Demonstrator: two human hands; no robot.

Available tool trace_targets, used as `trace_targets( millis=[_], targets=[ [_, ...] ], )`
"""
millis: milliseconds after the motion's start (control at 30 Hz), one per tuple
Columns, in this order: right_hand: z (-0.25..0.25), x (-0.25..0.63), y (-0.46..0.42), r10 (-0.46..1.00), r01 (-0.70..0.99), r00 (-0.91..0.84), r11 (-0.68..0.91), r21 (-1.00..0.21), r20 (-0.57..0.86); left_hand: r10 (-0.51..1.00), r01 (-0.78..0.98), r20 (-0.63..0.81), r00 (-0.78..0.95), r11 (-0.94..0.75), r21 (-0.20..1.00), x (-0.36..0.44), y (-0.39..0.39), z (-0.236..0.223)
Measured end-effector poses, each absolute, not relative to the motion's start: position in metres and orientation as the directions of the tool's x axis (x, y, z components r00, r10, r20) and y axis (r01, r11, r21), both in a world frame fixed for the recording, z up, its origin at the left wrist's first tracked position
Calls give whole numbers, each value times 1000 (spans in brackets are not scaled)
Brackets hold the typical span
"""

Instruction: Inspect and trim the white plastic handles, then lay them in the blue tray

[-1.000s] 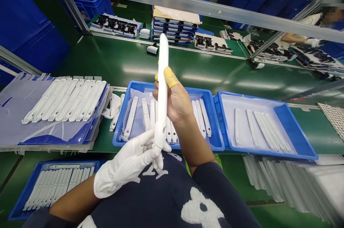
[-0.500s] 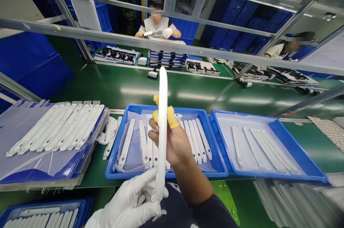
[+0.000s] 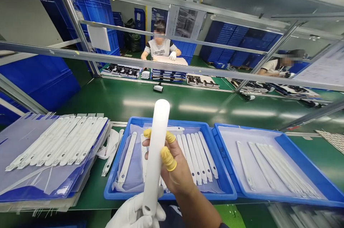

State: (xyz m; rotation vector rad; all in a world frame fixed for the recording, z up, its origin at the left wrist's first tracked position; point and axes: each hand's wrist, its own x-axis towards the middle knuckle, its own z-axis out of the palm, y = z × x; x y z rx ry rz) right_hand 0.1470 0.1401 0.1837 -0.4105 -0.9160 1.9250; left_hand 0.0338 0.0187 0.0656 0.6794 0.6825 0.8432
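Observation:
A long white plastic casing piece (image 3: 158, 138) stands nearly upright in front of me, tilted slightly, its rounded end at the top and a small dark hole near its lower end. Its smooth broad face is towards me. My left hand (image 3: 134, 213), in a white glove, grips the bottom end. My right hand (image 3: 178, 170) is bare apart from yellow finger cots and closes round the middle of the piece from the right, with some fingers hidden behind it. Beneath and behind both hands, similar white pieces (image 3: 200, 158) lie side by side in a blue tray (image 3: 172, 196).
A second blue tray (image 3: 279, 201) at right holds several white pieces. At left, more white pieces lie on stacked film-covered sheets (image 3: 32, 142). A metal rail (image 3: 188, 67) crosses ahead. Beyond the green bench (image 3: 204, 102) sit two co-workers, one (image 3: 161, 49) facing me.
The casing piece has turned from its narrow edge to its broad face and sits lower in view. My right hand's fingers have shifted round it. The view has tilted up.

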Motion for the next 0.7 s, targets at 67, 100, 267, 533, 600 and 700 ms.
trace_targets(
  millis=[67,100,267,533,600,700],
  targets=[
    [182,145,141,823,-605,-561,-331,-724,92,805,-454,-219,551,509,731,34,21,64],
    [181,145,141,812,-606,-575,-344,-717,96,799,-469,-194,570,510,721,34,20,62],
    [173,142,142,820,-627,-565,-350,-696,96,849,-606,-72,523,430,669,34,8,54],
    [159,128,159,820,-604,-563,-494,-625,-103,855,-568,-124,503,435,698,26,2,95],
    [153,123,166,812,-587,-561,-529,-614,-163,848,-547,-161,505,459,700,23,6,107],
    [144,118,174,789,-552,-568,-577,-602,-235,847,-531,-218,485,483,696,19,11,117]
  ],
)
